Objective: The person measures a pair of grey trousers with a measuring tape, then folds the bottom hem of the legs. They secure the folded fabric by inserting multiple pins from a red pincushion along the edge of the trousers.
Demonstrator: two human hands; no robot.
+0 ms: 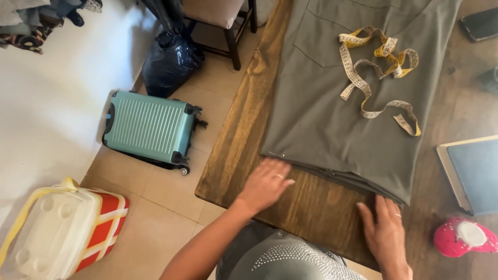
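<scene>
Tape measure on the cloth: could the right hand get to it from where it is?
Probably yes. The right hand rests at the near edge of the grey cloth, and only flat cloth lies between it and the tape measure.

Teal suitcase [148, 127] on floor, red-white cooler [67, 233] near it, dark bag [171, 59] by chair [223, 21]

We see our left hand [265, 182] bare, a thin ring on one finger; our right hand [385, 229] also wears a ring on one finger; both forearms are bare, with no sleeves reaching them; below, our grey top [284, 257] is studded with rows of small shiny beads across the front.
</scene>
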